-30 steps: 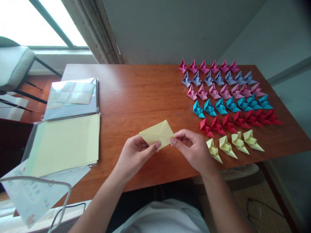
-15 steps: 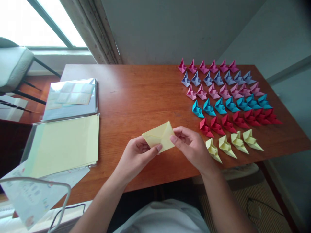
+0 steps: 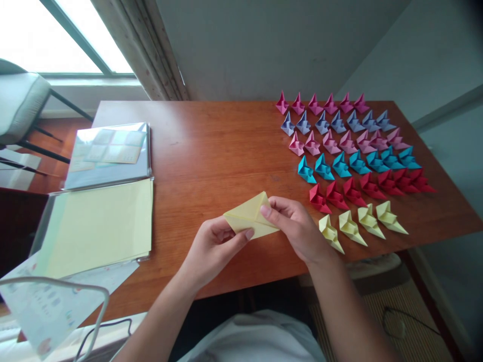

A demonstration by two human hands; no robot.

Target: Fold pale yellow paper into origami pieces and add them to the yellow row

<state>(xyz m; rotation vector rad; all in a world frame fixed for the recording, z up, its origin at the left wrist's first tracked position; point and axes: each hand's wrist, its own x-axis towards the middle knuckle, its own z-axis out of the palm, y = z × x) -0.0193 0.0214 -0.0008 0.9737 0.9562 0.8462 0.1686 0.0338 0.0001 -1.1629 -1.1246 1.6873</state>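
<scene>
We pinch a folded yellow paper [image 3: 245,216] between both hands, above the near part of the wooden worktop [image 3: 211,151]. Our left hand [image 3: 215,246] grips its lower edge, thumb on top and fingers behind; our right hand [image 3: 296,226] holds the right side, thumb pressed on the upper face beside the far corner.

Around us the reddish-brown worktop reaches to a grey wall [image 3: 264,50]. At the far left we see a curtain [image 3: 132,40], a bright window [image 3: 22,30] and a pale-seated chair [image 3: 22,108] on a wooden floor [image 3: 68,131].

On the worktop's left side, a clear sleeve [image 3: 42,226] bears large yellow sheets [image 3: 101,221]; we cannot tell whether they lie inside it. Beyond it is a second clear sleeve [image 3: 101,177] with a pastel checked sheet [image 3: 116,146] showing, and a printed sheet [image 3: 49,311] juts out nearest us.

To the right stand rows of folded paper shapes: four yellow shapes [image 3: 350,229] nearest, then red shapes [image 3: 352,194], blue shapes [image 3: 341,165], pink shapes [image 3: 332,143], lavender shapes [image 3: 322,123] and magenta shapes [image 3: 314,105] farthest.
</scene>
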